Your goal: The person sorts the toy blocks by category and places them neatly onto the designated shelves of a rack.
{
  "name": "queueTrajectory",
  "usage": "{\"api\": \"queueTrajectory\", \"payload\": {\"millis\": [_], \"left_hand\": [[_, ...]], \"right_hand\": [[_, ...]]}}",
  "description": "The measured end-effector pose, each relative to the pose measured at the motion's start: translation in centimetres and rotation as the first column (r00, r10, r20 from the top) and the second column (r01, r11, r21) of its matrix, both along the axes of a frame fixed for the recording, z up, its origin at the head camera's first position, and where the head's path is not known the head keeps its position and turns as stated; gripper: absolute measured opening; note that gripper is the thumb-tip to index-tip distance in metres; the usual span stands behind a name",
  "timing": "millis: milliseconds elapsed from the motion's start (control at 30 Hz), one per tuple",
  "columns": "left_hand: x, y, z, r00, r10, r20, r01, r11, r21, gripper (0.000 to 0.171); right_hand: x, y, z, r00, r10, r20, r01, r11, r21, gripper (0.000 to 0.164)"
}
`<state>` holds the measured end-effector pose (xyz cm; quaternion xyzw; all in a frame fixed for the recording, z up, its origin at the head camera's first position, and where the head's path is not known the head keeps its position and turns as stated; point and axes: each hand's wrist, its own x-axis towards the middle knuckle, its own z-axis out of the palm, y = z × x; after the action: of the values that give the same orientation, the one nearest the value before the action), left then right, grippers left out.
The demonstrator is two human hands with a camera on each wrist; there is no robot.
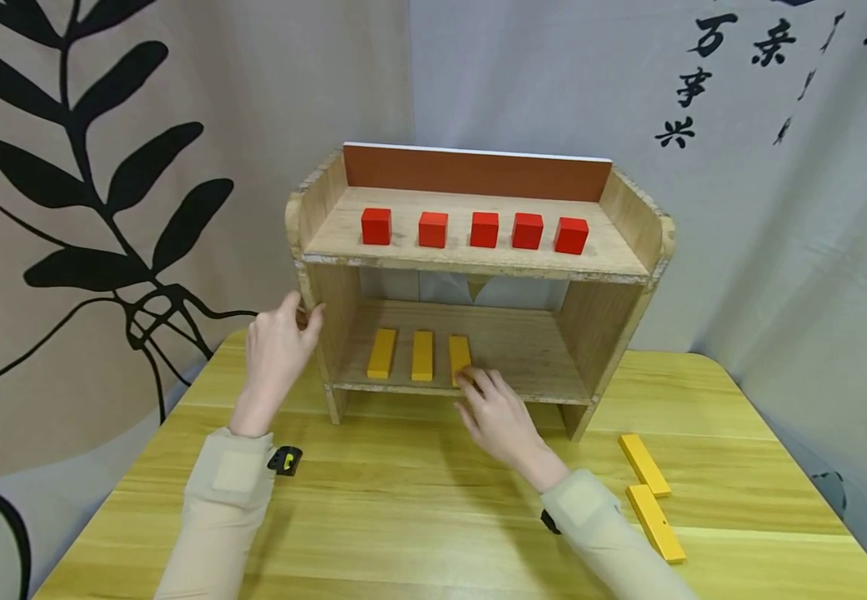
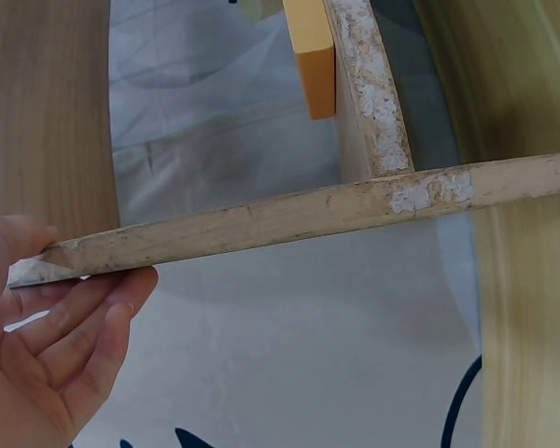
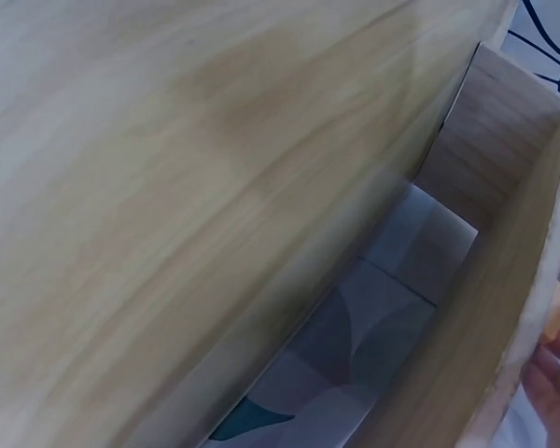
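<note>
A two-tier wooden shelf (image 1: 613, 325) stands on the table. My left hand (image 1: 279, 350) grips the front edge of its left side panel (image 2: 261, 210), thumb on one face and fingers on the other in the left wrist view. On the lower tier, my right hand (image 1: 501, 421) pinches the near end of the rightmost yellow block (image 1: 459, 352), which lies lengthwise front to back. The right wrist view catches these fingers at the block (image 3: 557, 313) by the shelf edge. To its left lie a middle yellow block (image 1: 422, 356) and a left yellow block (image 1: 382, 353), roughly parallel.
Several red cubes (image 1: 484, 230) form a row on the upper tier, before a brown back strip (image 1: 478, 173). Two more yellow blocks (image 1: 655, 523) lie end to end on the wooden table (image 1: 373, 517) at the right. Printed curtains (image 1: 523, 92) hang behind.
</note>
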<state>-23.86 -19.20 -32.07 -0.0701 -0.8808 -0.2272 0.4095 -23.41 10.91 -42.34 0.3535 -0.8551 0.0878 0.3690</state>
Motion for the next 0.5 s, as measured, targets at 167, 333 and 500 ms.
{"api": "queueTrajectory", "payload": {"millis": [167, 333, 500], "left_hand": [[0.05, 0.06, 0.03, 1.0, 0.0, -0.001, 0.0, 1.0, 0.001, 0.03], [0.01, 0.05, 0.02, 1.0, 0.002, -0.011, -0.002, 1.0, -0.003, 0.03], [0.02, 0.04, 0.02, 1.0, 0.002, -0.015, -0.002, 1.0, -0.007, 0.029]], "right_hand": [[0.25, -0.28, 0.09, 0.998, -0.036, 0.051, 0.033, 0.998, 0.062, 0.045], [0.38, -0.37, 0.17, 0.997, -0.042, 0.067, 0.036, 0.996, 0.087, 0.047], [0.41, -0.34, 0.14, 0.998, -0.028, 0.06, 0.023, 0.996, 0.082, 0.051]]}}
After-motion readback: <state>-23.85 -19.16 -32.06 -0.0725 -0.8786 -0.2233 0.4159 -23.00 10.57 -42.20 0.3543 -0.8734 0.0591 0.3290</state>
